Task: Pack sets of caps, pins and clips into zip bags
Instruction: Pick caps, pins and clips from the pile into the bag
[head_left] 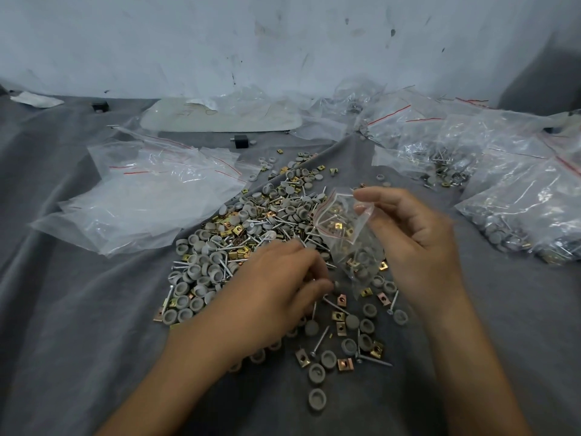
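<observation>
Left hand [276,287] on pile [251,221] (blurred); right hand [415,237] pinches bag [342,228].

A wrinkled grey cloth [78,309] carries a heap [251,221] of grey caps [317,373], pins [318,341] and brass clips [345,364] in the middle. Empty zip bags [151,199] are stacked at left and filled bags [518,215] at right, with a white board [220,119] and black blocks [241,141] behind.

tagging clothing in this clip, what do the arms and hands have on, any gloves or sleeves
Nothing is worn. The left hand and right hand are bare: no gloves, rings or watch in view. The left forearm and right forearm show no sleeves.
</observation>
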